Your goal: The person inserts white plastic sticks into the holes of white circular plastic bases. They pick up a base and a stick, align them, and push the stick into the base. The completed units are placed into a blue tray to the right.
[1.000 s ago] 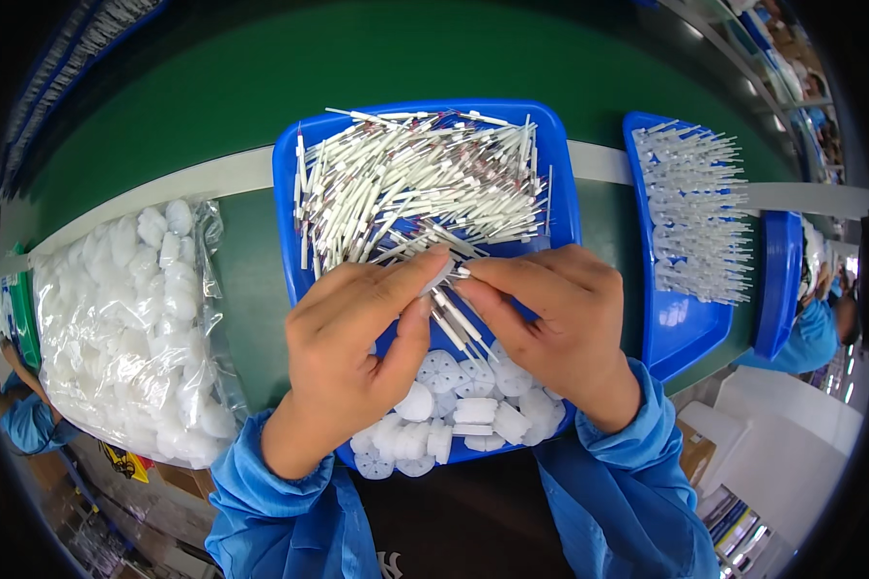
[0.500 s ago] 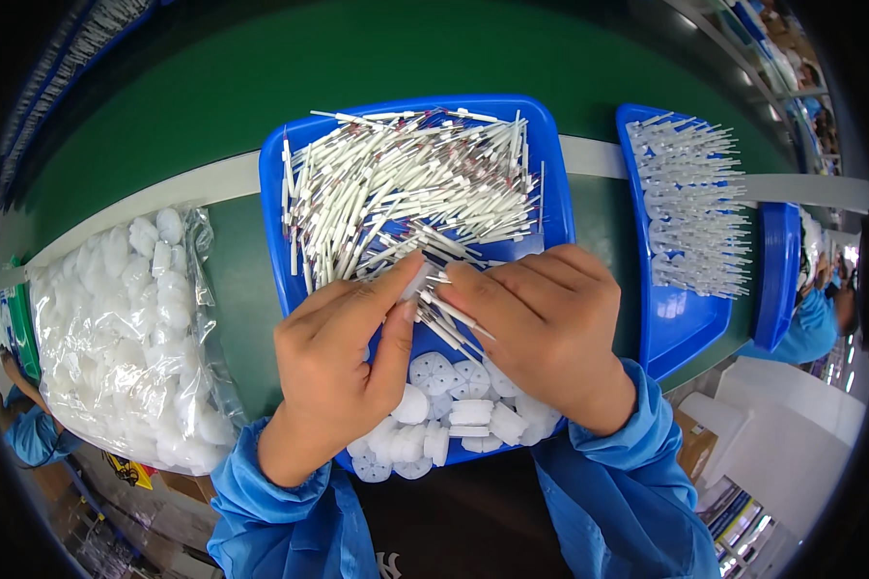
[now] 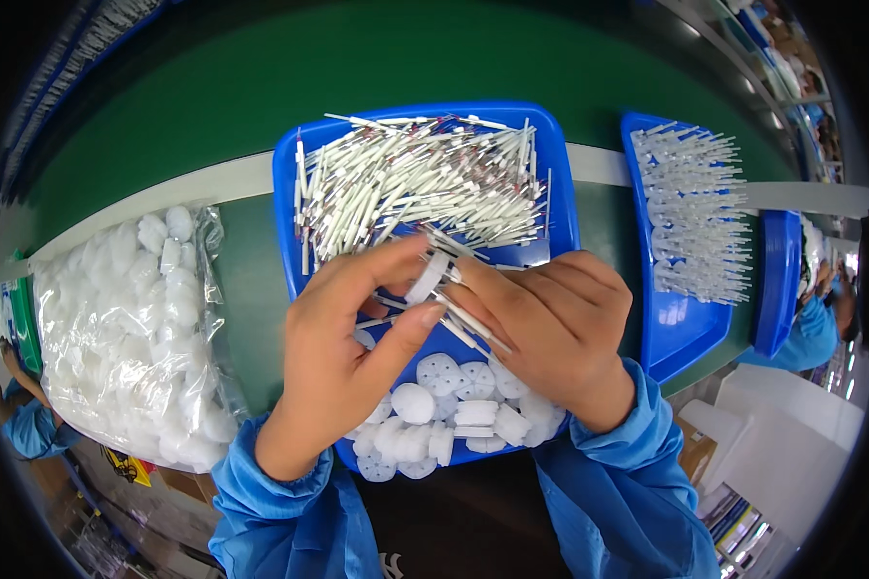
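Over a blue tray (image 3: 284, 193), my left hand (image 3: 343, 343) holds a white round plastic disc (image 3: 428, 278) on edge between thumb and fingertips. My right hand (image 3: 560, 323) is closed beside it, with several thin white rods with metal ends (image 3: 468, 328) sticking out below its fingers. Its fingertips meet the disc's right face, where rod ends show; I cannot tell how far they sit in it. A large heap of similar rods (image 3: 396, 183) fills the far part of the tray. White discs with small holes (image 3: 442, 374) lie in its near part.
At the left lies a clear plastic bag (image 3: 130, 338) full of white discs. A second blue tray (image 3: 686, 333) at the right carries discs with upright rods (image 3: 695, 212). Another blue tray (image 3: 777, 280) stands beyond it. Other people in blue sleeves (image 3: 806, 333) show at both sides.
The disc has turned more edge-on, and my left thumb and fingers are spread wider around it. The main tray and the bag sit slightly further right in the picture.
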Action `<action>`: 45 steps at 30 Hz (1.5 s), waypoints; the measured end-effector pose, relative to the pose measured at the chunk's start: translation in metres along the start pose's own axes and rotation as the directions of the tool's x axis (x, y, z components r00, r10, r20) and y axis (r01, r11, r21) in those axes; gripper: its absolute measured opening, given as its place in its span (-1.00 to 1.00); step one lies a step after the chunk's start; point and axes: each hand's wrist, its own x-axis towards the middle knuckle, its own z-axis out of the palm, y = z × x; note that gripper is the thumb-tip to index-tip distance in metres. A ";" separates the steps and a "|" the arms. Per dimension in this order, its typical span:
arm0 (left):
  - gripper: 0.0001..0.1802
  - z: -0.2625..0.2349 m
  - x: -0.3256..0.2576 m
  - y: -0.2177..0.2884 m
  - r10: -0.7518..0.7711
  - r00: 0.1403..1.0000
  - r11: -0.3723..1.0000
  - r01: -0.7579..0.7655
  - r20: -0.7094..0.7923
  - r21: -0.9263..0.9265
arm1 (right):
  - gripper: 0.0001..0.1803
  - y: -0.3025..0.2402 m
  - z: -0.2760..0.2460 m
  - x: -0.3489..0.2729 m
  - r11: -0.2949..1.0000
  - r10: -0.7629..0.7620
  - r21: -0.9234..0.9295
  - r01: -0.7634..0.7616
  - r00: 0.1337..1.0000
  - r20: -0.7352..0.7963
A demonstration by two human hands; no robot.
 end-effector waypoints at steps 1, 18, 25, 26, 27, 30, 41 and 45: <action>-0.48 -0.008 0.001 -0.002 0.060 0.996 0.997 -0.064 0.066 0.051 | -0.58 0.006 -0.002 0.002 0.998 -0.011 0.065 0.009 1.000 0.021; -0.42 0.002 0.000 0.007 0.499 0.866 0.797 -0.440 -0.040 0.414 | -0.53 0.002 0.002 0.007 0.598 0.290 0.718 -0.355 0.932 0.220; -0.38 0.003 0.000 0.005 0.516 0.856 0.781 -0.453 -0.037 0.430 | -0.57 0.000 0.004 0.005 0.621 0.297 0.707 -0.339 0.936 0.189; -0.39 0.004 0.000 0.005 0.514 0.857 0.787 -0.451 -0.043 0.420 | -0.57 0.001 0.004 0.004 0.625 0.291 0.710 -0.326 0.941 0.176; -0.39 0.004 0.000 0.004 0.511 0.858 0.793 -0.449 -0.049 0.411 | -0.58 0.002 0.003 0.004 0.595 0.287 0.731 -0.333 0.938 0.194; -0.42 0.003 0.002 0.005 0.505 0.862 0.811 -0.458 -0.041 0.364 | -0.61 0.005 0.002 0.000 0.482 0.299 0.795 -0.368 0.922 0.246; -0.45 0.006 0.001 0.002 0.526 0.851 0.781 -0.488 0.013 0.390 | -0.68 0.006 0.002 -0.004 0.300 0.343 0.816 -0.493 0.854 0.390; -0.42 0.006 -0.001 -0.001 0.528 0.848 0.775 -0.498 0.034 0.389 | -0.62 0.006 0.000 -0.011 0.349 0.367 0.786 -0.510 0.846 0.386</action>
